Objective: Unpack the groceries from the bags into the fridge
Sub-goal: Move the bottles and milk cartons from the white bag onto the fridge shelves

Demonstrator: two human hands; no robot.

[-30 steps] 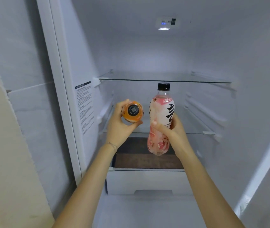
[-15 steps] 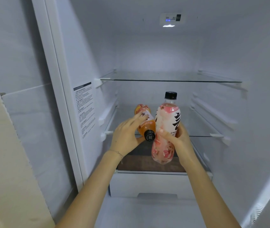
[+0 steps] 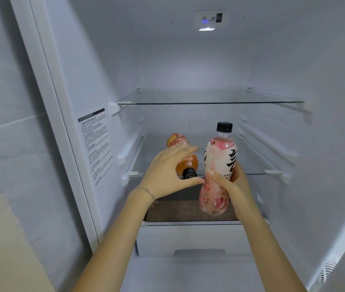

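- Orange drink bottle: lies on its side on the lower glass shelf of the fridge, black cap toward the camera at the shelf's front edge, base pointing to the back wall. Label partly hidden by fingers.
- Left hand: draped over the orange drink bottle, fingers across its body and thumb curled under beside the cap; whether it grips firmly or only rests cannot be told. Thin bracelet at the wrist.
- Pink drink bottle: upright, black cap on top, pale pink label with large black characters; held in the air in front of the lower glass shelf, just right of the orange drink bottle.
- Right hand: closed around the middle of the pink drink bottle, thumb across the front of the label.
- Upper glass shelf: bare glass, above both bottles.
- White drawer: below, front closed, under a brown-looking panel.
- Printed notice sticker: on the fridge's left inner wall.
- Interior lamp: lit, at the ceiling.
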